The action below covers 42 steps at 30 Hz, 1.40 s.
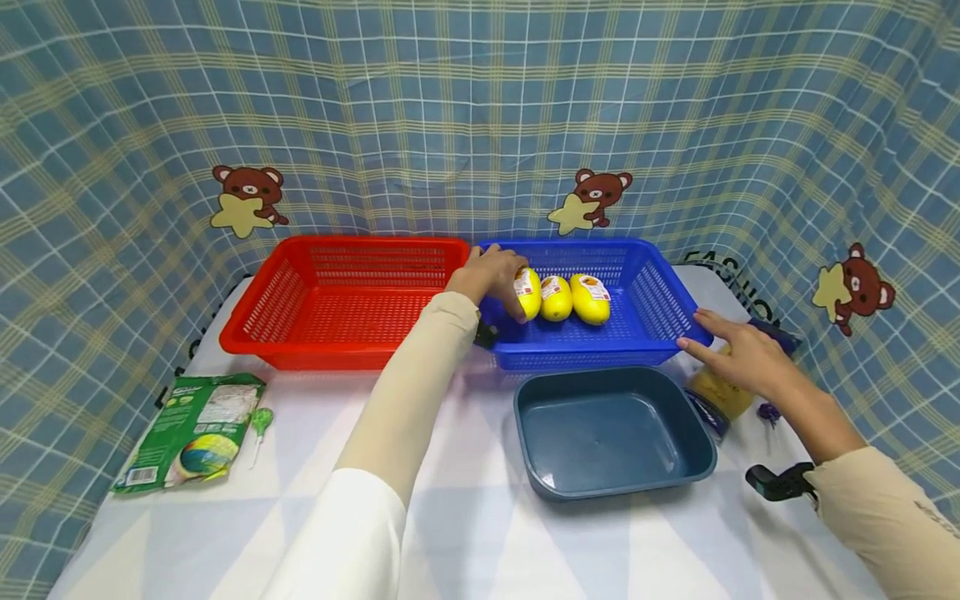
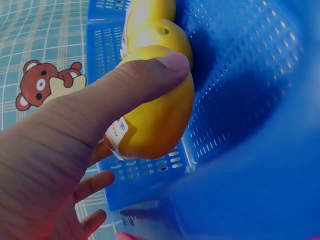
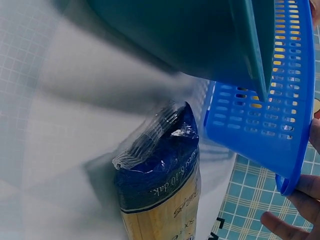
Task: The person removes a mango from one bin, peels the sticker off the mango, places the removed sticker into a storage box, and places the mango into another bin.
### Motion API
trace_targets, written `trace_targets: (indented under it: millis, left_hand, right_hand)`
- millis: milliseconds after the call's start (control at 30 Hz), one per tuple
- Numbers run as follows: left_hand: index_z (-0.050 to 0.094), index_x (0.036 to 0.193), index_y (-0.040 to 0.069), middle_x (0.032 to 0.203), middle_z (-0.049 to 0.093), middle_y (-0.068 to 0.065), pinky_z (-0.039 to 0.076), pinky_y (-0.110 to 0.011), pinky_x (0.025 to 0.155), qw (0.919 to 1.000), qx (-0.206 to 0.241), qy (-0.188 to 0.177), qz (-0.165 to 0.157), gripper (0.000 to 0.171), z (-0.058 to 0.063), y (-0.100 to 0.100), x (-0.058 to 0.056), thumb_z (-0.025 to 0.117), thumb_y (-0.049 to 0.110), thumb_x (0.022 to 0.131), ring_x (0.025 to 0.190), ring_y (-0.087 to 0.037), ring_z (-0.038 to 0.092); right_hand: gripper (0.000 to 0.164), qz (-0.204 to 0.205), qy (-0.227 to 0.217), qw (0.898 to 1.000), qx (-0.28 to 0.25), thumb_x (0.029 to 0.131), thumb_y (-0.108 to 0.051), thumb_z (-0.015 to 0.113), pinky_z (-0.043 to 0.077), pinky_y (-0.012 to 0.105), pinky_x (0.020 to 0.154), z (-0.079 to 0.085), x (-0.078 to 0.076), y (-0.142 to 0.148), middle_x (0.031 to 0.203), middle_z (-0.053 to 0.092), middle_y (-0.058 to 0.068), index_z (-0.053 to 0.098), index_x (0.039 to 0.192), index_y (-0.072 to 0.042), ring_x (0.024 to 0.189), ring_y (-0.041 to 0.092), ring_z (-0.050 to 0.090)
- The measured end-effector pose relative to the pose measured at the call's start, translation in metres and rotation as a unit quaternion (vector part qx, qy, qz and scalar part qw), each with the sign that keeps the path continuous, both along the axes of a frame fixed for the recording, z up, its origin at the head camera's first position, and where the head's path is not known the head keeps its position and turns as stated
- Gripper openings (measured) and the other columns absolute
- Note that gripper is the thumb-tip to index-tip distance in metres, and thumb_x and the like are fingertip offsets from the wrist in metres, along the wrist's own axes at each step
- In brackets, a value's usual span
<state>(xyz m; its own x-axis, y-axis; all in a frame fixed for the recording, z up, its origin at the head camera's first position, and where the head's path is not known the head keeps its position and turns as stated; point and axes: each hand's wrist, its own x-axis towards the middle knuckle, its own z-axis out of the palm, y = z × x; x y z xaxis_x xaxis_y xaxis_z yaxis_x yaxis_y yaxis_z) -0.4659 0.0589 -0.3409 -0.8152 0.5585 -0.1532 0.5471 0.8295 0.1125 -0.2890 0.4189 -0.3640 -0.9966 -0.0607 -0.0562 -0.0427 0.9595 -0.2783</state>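
Observation:
Three yellow mangoes with white labels lie in a row in the blue basket [image 1: 660, 292]. My left hand [image 1: 487, 275] holds the leftmost mango [image 1: 529, 296] inside it, next to the other two, the middle mango [image 1: 556, 300] and the right mango [image 1: 590, 302]. In the left wrist view the thumb [image 2: 150, 75] presses along the held mango [image 2: 160, 120]; the fingers behind it are partly hidden. My right hand [image 1: 746, 358] touches the right rim of the basket, fingers spread and mostly straight. In the right wrist view its fingertips [image 3: 305, 197] rest at the rim corner.
A red basket [image 1: 258, 346] stands left of the blue one. A dark teal tub [image 1: 615, 492] sits in front. At left lie a green packet [image 1: 198, 429] and a green lollipop [image 1: 261, 421]; at right, a pasta packet [image 3: 160, 200] and a purple lollipop [image 1: 768, 412].

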Motion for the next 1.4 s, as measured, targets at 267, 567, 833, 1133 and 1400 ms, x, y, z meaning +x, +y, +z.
trace_targets:
  millis: [267, 567, 833, 1133, 1400]
  left_hand:
    - [0.042, 0.152, 0.021, 0.149, 0.045, -0.002, 0.028, -0.05, 0.105, 0.9996, 0.024, 0.001, -0.015, 0.101, 0.009, -0.008, 0.011, 0.084, 0.061, 0.069, 0.125, -0.027, 0.038]
    - [0.041, 0.152, 0.022, 0.145, 0.047, 0.0, 0.029, -0.048, 0.103, 0.9993, 0.028, 0.013, -0.023, 0.101, 0.023, -0.009, 0.024, 0.084, 0.06, 0.069, 0.124, -0.024, 0.038]
    - [0.042, 0.151, 0.022, 0.148, 0.046, 0.0, 0.03, -0.047, 0.1, 0.9987, 0.027, 0.027, -0.034, 0.101, 0.031, -0.018, 0.033, 0.083, 0.062, 0.068, 0.123, -0.024, 0.038]
    - [0.041, 0.151, 0.022, 0.15, 0.043, 0.0, 0.03, -0.047, 0.102, 0.9975, 0.036, 0.045, -0.041, 0.101, 0.04, -0.029, 0.046, 0.081, 0.063, 0.069, 0.126, -0.024, 0.036]
    - [0.043, 0.15, 0.023, 0.149, 0.044, 0.002, 0.03, -0.044, 0.101, 0.9959, 0.037, 0.064, -0.053, 0.099, 0.045, -0.036, 0.063, 0.082, 0.062, 0.068, 0.128, -0.022, 0.036]
  right_hand:
    - [0.086, 0.003, -0.008, 1.0, -0.001, 0.098, -0.064, 0.046, 0.021, 0.081, 0.097, 0.0, 0.0, -0.002, 0.158, 0.019, 0.029, 0.025, 0.157, -0.004, 0.134, 0.063, 0.025]
    - [0.087, 0.001, -0.019, 1.0, -0.003, 0.098, -0.064, 0.045, 0.019, 0.082, 0.096, 0.001, 0.002, -0.002, 0.159, 0.016, 0.029, 0.023, 0.157, -0.004, 0.134, 0.065, 0.022]
    - [0.088, -0.002, -0.027, 1.0, -0.005, 0.098, -0.065, 0.044, 0.021, 0.081, 0.096, 0.002, 0.003, -0.002, 0.159, 0.014, 0.03, 0.021, 0.157, -0.004, 0.133, 0.065, 0.021]
    - [0.088, -0.006, -0.03, 1.0, -0.005, 0.098, -0.064, 0.045, 0.022, 0.082, 0.092, 0.004, 0.004, -0.005, 0.158, 0.012, 0.031, 0.02, 0.157, -0.003, 0.132, 0.067, 0.02]
    - [0.089, -0.008, -0.031, 0.999, -0.003, 0.099, -0.064, 0.043, 0.022, 0.083, 0.092, 0.003, 0.006, -0.005, 0.157, 0.012, 0.033, 0.018, 0.157, -0.003, 0.131, 0.068, 0.019]
